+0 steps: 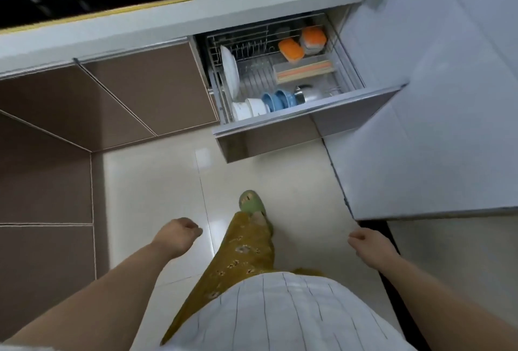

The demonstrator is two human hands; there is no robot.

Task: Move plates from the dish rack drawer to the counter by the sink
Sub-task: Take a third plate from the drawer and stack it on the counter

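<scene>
Two hands hang empty and well apart over the floor: left hand loosely curled, right hand loosely curled too. Far ahead, the dish rack drawer stands pulled open, a white plate upright on edge at its left side, blue bowls near the front.

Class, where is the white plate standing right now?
In the head view, the white plate stands on edge at the left end of the open dish rack drawer, behind the white bowls.
</scene>
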